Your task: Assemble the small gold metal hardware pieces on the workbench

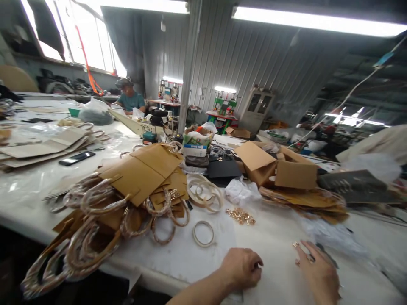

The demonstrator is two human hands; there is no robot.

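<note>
My left hand [242,267] rests on the white table [178,254] near its front edge, fingers curled into a loose fist; what it holds, if anything, is hidden. To its right, my right hand [318,271] lies with fingers bent, pinching a small gold metal fitting [296,245] at the fingertips. A little heap of the same gold fittings [241,216] sits just beyond both hands. A single tape-wrapped ring [203,233] lies left of the heap.
A pile of tan leather pieces with plastic-wrapped round handles [127,199] fills the left. Cardboard boxes [276,167], more rings [205,192], a black phone [76,158] and a small carton [195,146] lie farther back. A seated person [129,98] works at the far end.
</note>
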